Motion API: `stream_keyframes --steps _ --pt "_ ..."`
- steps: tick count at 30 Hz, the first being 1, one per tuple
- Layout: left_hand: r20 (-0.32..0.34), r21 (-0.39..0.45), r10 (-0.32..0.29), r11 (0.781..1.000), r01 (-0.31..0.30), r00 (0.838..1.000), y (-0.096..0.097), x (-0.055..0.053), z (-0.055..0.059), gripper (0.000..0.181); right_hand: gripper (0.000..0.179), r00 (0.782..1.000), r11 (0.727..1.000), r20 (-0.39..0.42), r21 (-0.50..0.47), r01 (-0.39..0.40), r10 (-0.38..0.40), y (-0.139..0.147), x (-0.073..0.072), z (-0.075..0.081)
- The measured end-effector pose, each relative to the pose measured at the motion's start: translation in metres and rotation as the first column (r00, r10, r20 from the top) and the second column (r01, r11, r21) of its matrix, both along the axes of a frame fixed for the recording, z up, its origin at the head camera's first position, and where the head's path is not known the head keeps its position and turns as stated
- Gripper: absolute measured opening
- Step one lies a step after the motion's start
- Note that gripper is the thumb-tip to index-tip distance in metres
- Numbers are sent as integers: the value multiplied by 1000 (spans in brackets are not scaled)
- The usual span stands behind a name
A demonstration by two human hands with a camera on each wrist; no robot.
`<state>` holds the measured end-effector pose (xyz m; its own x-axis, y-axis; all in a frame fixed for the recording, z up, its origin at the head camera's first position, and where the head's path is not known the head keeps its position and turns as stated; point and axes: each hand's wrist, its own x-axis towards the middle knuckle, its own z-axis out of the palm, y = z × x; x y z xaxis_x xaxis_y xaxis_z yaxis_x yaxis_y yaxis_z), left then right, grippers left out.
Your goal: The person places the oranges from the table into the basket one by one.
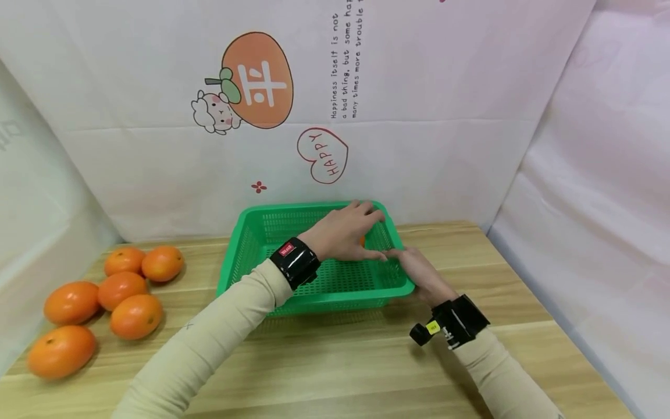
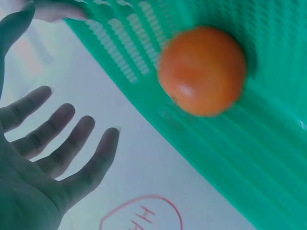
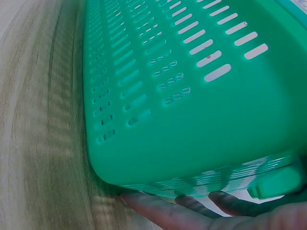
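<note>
A green plastic basket [image 1: 335, 298] with slotted walls stands on the table against the back cloth. One orange [image 2: 204, 72] lies inside it near the right end; in the head view my left hand mostly hides it. Above that end hovers my left hand [image 1: 342, 233], its fingers spread and apart from the fruit, holding nothing. My right hand [image 1: 421, 273] holds the basket's right side, thumb at the rim and fingers against the outer wall. Those fingers [image 3: 163, 211] touch the low outside of the basket in the right wrist view.
Several more oranges [image 1: 123, 291] lie grouped at the table's left. White printed cloth [image 1: 419, 145] rises behind the wooden table [image 1: 335, 361], and white cloth also hangs along both sides. The table's right edge slants toward the front.
</note>
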<state>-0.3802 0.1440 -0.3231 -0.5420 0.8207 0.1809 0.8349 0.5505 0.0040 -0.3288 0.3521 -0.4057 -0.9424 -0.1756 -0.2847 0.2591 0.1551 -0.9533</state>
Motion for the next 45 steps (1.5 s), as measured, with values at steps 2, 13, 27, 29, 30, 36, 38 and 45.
stream_keyframes --steps 2,13,27,29,30,36,38,45 --pt "4 24 -18 1000 18 1000 -2 8 1 72 52 1000 1000 -8 7 -8 8 -1 0 0" --pt "-11 105 -97 990 97 995 -12 41 4 62 53 999 999 -33 -19 -31 30 -2 -2 1" --pt "-13 211 -128 969 128 992 -25 58 6 53 52 1000 1000 -25 -21 -11 11 -5 -1 0" --pt "-13 253 -130 959 129 991 -30 61 8 50 53 1000 1000 -26 -15 -10 9 -5 -1 -1" --pt "-11 275 -127 953 125 992 -33 63 9 49 53 1000 1000 -23 -14 -7 7 -5 -1 -1" --pt "-22 384 -85 919 87 996 -53 77 15 46 57 1000 1000 -12 9 -3 3 -5 -2 0" --pt "-27 417 -72 906 77 997 -60 81 17 45 59 1000 1000 -9 19 7 -7 -5 -2 0" --pt "-13 491 -33 870 35 999 -84 90 22 43 64 1000 1000 20 -11 22 -21 -3 -2 0"
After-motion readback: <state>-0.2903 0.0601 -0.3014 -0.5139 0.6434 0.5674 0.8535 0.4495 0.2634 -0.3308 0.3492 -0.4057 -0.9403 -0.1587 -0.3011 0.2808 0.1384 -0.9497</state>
